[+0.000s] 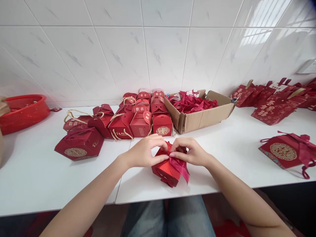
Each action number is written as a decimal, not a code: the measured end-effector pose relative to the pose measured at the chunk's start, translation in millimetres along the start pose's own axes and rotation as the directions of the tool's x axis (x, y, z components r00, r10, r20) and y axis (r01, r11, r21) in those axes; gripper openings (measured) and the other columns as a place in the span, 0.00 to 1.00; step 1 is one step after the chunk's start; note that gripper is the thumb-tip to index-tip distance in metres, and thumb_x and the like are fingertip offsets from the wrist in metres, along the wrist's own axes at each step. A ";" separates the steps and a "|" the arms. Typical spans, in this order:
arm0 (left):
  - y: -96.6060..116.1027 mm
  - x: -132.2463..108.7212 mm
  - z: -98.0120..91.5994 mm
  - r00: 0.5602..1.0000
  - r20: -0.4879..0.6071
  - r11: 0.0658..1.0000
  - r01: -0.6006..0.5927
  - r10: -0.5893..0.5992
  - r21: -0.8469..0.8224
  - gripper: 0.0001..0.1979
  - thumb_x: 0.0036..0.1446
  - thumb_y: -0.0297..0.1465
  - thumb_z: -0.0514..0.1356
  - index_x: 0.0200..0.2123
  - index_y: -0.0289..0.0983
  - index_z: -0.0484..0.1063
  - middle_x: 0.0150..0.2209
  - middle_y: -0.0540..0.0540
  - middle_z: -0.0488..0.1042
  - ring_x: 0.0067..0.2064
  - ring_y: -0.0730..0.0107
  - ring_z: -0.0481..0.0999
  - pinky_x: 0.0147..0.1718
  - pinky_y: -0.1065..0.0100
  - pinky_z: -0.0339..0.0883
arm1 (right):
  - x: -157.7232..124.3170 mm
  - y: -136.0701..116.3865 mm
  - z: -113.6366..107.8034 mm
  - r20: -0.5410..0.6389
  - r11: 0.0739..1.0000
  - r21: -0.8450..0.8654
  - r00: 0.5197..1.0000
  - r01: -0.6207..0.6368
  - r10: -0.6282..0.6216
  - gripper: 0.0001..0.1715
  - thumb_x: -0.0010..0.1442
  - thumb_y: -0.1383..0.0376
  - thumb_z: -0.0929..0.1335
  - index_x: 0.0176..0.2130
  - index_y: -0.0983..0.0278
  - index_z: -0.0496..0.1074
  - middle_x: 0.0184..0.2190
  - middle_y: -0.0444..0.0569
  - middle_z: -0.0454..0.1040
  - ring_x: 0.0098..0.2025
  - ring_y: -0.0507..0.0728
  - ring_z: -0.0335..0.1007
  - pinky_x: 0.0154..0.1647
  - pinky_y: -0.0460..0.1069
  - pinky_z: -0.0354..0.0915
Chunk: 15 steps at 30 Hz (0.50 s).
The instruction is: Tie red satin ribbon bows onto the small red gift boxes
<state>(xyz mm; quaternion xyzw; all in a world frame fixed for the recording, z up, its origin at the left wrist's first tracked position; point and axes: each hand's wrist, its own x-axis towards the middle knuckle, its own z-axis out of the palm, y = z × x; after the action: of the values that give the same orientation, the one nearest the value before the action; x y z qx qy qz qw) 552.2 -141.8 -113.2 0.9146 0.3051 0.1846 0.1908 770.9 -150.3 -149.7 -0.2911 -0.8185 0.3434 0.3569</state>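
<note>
A small red gift box [166, 171] stands near the table's front edge, with dark red cord at its lower front. Across its top runs a crimson ribbon [181, 168], one tail hanging down the right side. My left hand [146, 150] pinches at the ribbon from the left, thumb and fingers bent over the box top. From the right, my right hand [191, 151] grips the ribbon too, its thumb and forefinger meeting close to the left thumb. The fingertips partly hide the knot area.
Several red gift boxes [140, 123] stand grouped behind my hands. A cardboard box [207, 118] holds crimson ribbons. To the left are a dark red box [80, 143] and a red basin [27, 112]. A ribboned box [283, 149] and red bags [277, 107] stand right. Tiled wall behind.
</note>
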 end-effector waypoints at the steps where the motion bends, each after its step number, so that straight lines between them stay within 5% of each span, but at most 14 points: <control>1: -2.8 -0.3 0.5 1.000 0.004 1.000 0.005 -0.005 -0.026 0.03 0.55 0.32 0.60 0.31 0.39 0.72 0.33 0.49 0.72 0.35 0.69 0.69 0.36 0.68 0.63 | -0.4 0.2 0.0 0.002 1.000 -0.004 1.000 0.007 -0.007 0.11 0.60 0.58 0.67 0.30 0.63 0.70 0.26 0.44 0.70 0.23 0.49 0.59 0.25 0.45 0.58; 9: -3.5 8.2 -8.4 0.996 0.063 0.998 -0.067 0.066 0.008 0.02 0.52 0.26 0.58 0.29 0.37 0.69 0.30 0.49 0.72 0.34 0.70 0.68 0.36 0.69 0.62 | -1.8 2.4 -1.2 -0.002 0.995 -0.049 0.996 0.085 -0.085 0.10 0.61 0.60 0.67 0.32 0.64 0.71 0.26 0.45 0.70 0.24 0.49 0.59 0.26 0.45 0.59; 15: 0.4 11.8 4.8 0.996 -0.067 0.990 -0.060 0.052 -0.128 0.04 0.49 0.22 0.56 0.27 0.36 0.64 0.27 0.52 0.68 0.29 0.76 0.66 0.32 0.72 0.62 | -2.5 7.1 -3.5 -0.058 0.979 -0.084 0.980 0.184 -0.189 0.05 0.61 0.65 0.67 0.35 0.65 0.72 0.29 0.47 0.72 0.27 0.49 0.62 0.29 0.45 0.62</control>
<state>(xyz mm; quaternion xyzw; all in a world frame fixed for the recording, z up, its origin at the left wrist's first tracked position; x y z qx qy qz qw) 563.4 -135.8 -114.6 0.9020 0.2725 0.2384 0.2350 776.7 -146.7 -154.3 -0.2378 -0.8430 0.2663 0.4024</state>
